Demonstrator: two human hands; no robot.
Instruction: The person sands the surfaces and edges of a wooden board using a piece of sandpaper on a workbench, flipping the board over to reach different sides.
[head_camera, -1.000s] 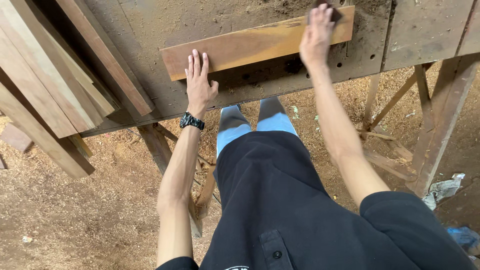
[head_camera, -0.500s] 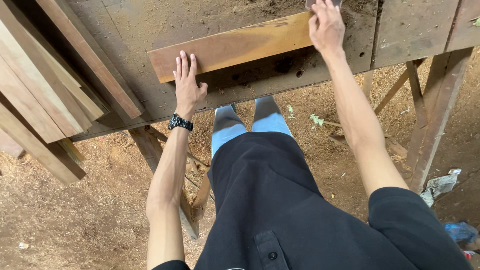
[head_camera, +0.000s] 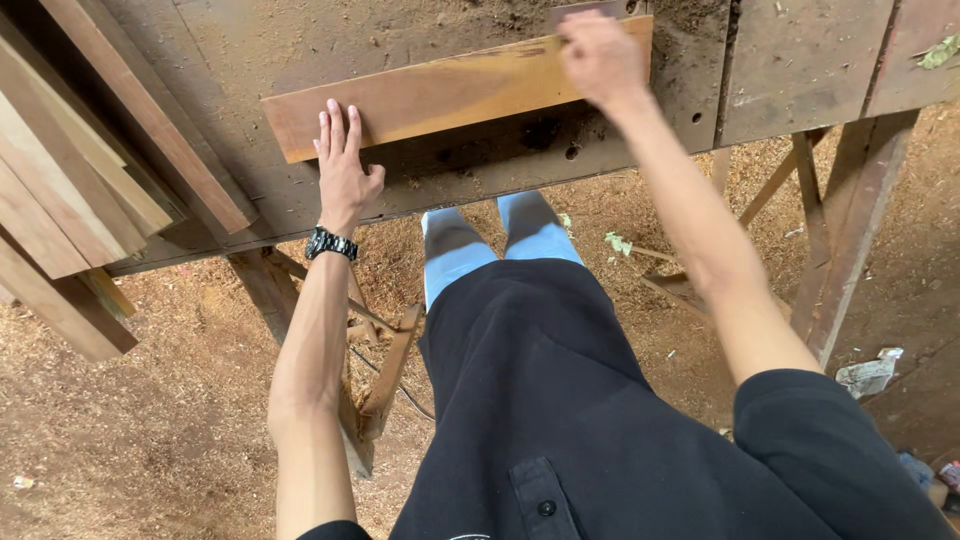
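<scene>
Board (head_camera: 450, 92): flat plank, reddish-brown with a paler streak, lying slantwise on the surface (head_camera: 800, 60), its right end farther from the person than its left. Landmark for all entries below.

Left hand (head_camera: 345, 170): laid palm-down on the board's near left end, fingers (head_camera: 335, 125) spread and straight, not curled round anything. The flat press looks meant to pin the board against the surface rather than lift it. Dark watch (head_camera: 330, 243) on the wrist, nearer the person than the board.

Right hand (head_camera: 600, 55): over the board's far right end, blurred. Fingers bent over the top edge; whether they clamp it or merely rest there cannot be told. One hand at each end suggests steadying or guiding along the board's length.

Surface: dusty worn wood with small holes, under the board on all sides.

Stacked planks (head_camera: 90, 170): to the left of the board, leaning in a pile, apart from it.

Trestle legs (head_camera: 850, 230): below and right of the board, carrying the surface.

Sawdust floor (head_camera: 130, 420): beneath, well below the board.

Person's dark shirt (head_camera: 560, 420) and light-blue trousers (head_camera: 500, 245): directly on the near side of the board.
</scene>
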